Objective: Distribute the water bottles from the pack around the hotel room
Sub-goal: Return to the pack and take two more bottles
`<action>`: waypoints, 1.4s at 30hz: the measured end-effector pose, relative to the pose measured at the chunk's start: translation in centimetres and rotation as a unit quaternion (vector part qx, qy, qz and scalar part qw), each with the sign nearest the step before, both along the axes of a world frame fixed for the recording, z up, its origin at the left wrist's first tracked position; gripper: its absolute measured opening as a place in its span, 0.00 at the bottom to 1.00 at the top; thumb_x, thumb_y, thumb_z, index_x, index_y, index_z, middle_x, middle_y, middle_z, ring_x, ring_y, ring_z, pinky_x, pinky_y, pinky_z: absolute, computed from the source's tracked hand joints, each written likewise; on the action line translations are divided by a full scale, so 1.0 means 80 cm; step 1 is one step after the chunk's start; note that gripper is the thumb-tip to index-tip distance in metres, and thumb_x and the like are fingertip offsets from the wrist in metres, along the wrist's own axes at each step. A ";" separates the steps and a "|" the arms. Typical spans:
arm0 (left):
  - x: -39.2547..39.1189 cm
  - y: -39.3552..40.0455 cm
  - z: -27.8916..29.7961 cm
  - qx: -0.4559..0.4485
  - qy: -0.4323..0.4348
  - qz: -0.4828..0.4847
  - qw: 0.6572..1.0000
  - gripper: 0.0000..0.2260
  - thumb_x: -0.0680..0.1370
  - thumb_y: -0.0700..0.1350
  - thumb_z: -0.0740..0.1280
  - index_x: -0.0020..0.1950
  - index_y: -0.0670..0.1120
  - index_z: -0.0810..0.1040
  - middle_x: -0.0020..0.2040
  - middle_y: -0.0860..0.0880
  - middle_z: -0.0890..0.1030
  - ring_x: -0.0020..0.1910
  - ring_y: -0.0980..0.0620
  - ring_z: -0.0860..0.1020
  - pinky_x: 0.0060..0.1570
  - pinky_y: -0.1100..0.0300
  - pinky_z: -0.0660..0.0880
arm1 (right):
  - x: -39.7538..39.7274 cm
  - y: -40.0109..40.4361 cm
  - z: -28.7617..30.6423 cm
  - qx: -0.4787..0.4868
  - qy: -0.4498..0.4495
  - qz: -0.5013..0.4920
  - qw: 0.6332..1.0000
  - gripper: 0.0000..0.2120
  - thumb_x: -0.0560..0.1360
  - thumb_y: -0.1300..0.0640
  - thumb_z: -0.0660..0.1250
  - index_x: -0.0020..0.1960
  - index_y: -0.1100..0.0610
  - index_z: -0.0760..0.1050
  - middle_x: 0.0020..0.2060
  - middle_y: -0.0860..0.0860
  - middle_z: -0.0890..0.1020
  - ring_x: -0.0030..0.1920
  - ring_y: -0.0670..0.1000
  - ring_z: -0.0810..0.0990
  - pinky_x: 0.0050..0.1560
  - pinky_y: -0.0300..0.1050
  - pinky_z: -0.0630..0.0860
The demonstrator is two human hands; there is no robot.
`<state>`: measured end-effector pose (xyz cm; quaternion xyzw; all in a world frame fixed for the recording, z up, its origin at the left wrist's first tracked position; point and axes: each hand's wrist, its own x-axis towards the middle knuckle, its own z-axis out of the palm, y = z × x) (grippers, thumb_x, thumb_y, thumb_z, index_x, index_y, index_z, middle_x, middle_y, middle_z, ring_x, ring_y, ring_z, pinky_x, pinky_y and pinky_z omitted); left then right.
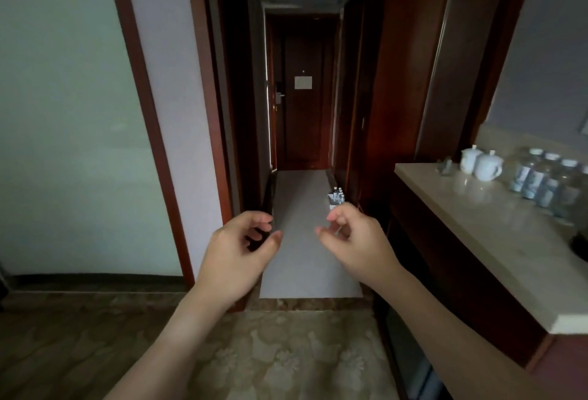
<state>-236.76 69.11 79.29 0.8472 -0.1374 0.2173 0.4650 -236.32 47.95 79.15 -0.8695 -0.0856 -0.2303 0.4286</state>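
A pack of water bottles (337, 198) stands on the pale hallway floor by the right wall, its white box open and bottle caps showing. My left hand (239, 250) and my right hand (354, 240) are raised side by side in front of me, fingers loosely curled, nothing in either. The right hand's fingertips overlap the pack's lower edge in the view, though the pack lies well farther down the hall. Several water bottles (541, 181) stand on the marble counter (496, 240) at the right.
Two white lidded cups (482, 162) sit on the counter beside the bottles. A dark wooden entry door (304, 91) closes the end of the narrow hallway. Wooden door frames and a dark cabinet line both sides. Patterned carpet (286, 355) lies underfoot.
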 end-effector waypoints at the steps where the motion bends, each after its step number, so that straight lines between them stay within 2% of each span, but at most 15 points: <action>1: 0.035 0.003 -0.008 0.000 -0.002 -0.003 1.000 0.09 0.74 0.52 0.71 0.54 0.57 0.79 0.46 0.61 0.81 0.46 0.65 0.77 0.42 0.70 0.74 | 0.033 0.002 -0.005 -0.002 0.001 0.000 1.000 0.10 0.70 0.44 0.69 0.46 0.47 0.72 0.36 0.43 0.77 0.36 0.47 0.78 0.43 0.53 0.79; 4: 0.149 0.013 -0.018 -0.026 0.001 -0.017 1.000 0.11 0.73 0.52 0.71 0.54 0.56 0.80 0.46 0.60 0.81 0.46 0.62 0.79 0.46 0.61 0.79 | 0.136 0.004 -0.007 -0.011 0.013 -0.017 1.000 0.09 0.72 0.48 0.71 0.47 0.48 0.73 0.37 0.44 0.78 0.38 0.48 0.79 0.44 0.54 0.79; 6: 0.230 0.013 -0.013 -0.040 0.005 -0.030 0.999 0.10 0.72 0.53 0.72 0.53 0.55 0.80 0.46 0.59 0.82 0.46 0.60 0.80 0.48 0.58 0.79 | 0.203 0.001 0.004 -0.014 0.024 -0.038 0.999 0.10 0.73 0.49 0.72 0.49 0.51 0.75 0.39 0.45 0.79 0.38 0.48 0.79 0.45 0.54 0.79; 9: 0.341 0.000 0.000 -0.031 -0.003 -0.055 0.998 0.10 0.72 0.53 0.72 0.51 0.54 0.80 0.46 0.58 0.82 0.46 0.60 0.80 0.47 0.63 0.77 | 0.293 -0.011 0.025 -0.031 0.032 -0.057 0.997 0.13 0.72 0.46 0.70 0.53 0.51 0.75 0.40 0.44 0.80 0.39 0.45 0.79 0.46 0.51 0.80; 13: 0.456 -0.027 0.012 -0.015 -0.006 -0.088 0.996 0.09 0.73 0.50 0.72 0.52 0.53 0.80 0.47 0.58 0.82 0.46 0.59 0.80 0.44 0.67 0.75 | 0.393 -0.039 0.037 -0.009 0.030 -0.079 0.996 0.11 0.72 0.47 0.71 0.50 0.50 0.75 0.39 0.45 0.80 0.38 0.45 0.79 0.45 0.51 0.80; 16: 0.544 -0.051 0.007 -0.015 -0.008 -0.102 0.995 0.09 0.73 0.50 0.72 0.53 0.53 0.80 0.47 0.57 0.82 0.46 0.58 0.79 0.42 0.68 0.75 | 0.476 -0.065 0.029 -0.009 0.035 -0.091 0.995 0.11 0.72 0.46 0.71 0.49 0.49 0.74 0.38 0.45 0.80 0.37 0.44 0.79 0.45 0.52 0.80; 21: 0.690 -0.098 -0.011 -0.013 -0.009 -0.092 0.996 0.10 0.72 0.50 0.72 0.52 0.53 0.80 0.47 0.57 0.82 0.46 0.59 0.79 0.43 0.70 0.74 | 0.633 -0.112 0.002 -0.010 0.035 -0.086 0.996 0.17 0.69 0.40 0.68 0.51 0.48 0.74 0.41 0.43 0.79 0.39 0.44 0.79 0.45 0.52 0.80; 27: 0.875 -0.147 -0.006 0.011 -0.018 -0.059 0.998 0.07 0.72 0.48 0.73 0.49 0.52 0.80 0.45 0.55 0.82 0.45 0.56 0.80 0.45 0.63 0.76 | 0.852 -0.169 -0.013 0.019 0.028 -0.049 0.998 0.15 0.68 0.41 0.70 0.49 0.47 0.73 0.42 0.43 0.80 0.37 0.45 0.80 0.43 0.51 0.80; 31: 0.987 -0.158 0.005 0.011 -0.015 -0.033 0.999 0.11 0.72 0.50 0.72 0.53 0.51 0.81 0.46 0.56 0.82 0.47 0.58 0.79 0.44 0.66 0.76 | 0.985 -0.180 -0.004 0.011 0.038 -0.012 0.999 0.14 0.70 0.41 0.71 0.50 0.46 0.73 0.43 0.43 0.80 0.40 0.45 0.80 0.43 0.46 0.78; 34: 1.071 -0.160 0.006 0.025 -0.003 -0.019 1.000 0.13 0.71 0.54 0.70 0.54 0.53 0.81 0.47 0.58 0.81 0.48 0.61 0.79 0.45 0.68 0.76 | 1.078 -0.183 0.001 0.012 0.043 0.005 0.999 0.15 0.70 0.40 0.71 0.52 0.45 0.73 0.44 0.42 0.80 0.41 0.44 0.80 0.45 0.49 0.80; 37: 1.157 -0.163 0.004 0.018 0.008 -0.006 1.000 0.12 0.72 0.53 0.70 0.54 0.54 0.80 0.47 0.60 0.81 0.47 0.63 0.79 0.44 0.70 0.75 | 1.163 -0.182 0.004 0.010 0.042 0.017 0.999 0.14 0.70 0.42 0.71 0.52 0.45 0.73 0.45 0.42 0.80 0.41 0.43 0.80 0.45 0.48 0.80; 42: 1.339 -0.157 -0.020 -0.001 -0.002 -0.009 1.000 0.09 0.72 0.49 0.73 0.52 0.53 0.82 0.45 0.58 0.83 0.45 0.59 0.80 0.45 0.62 0.77 | 1.336 -0.183 -0.005 0.011 0.045 0.016 0.999 0.15 0.68 0.40 0.70 0.51 0.45 0.74 0.45 0.43 0.81 0.40 0.45 0.81 0.44 0.50 0.81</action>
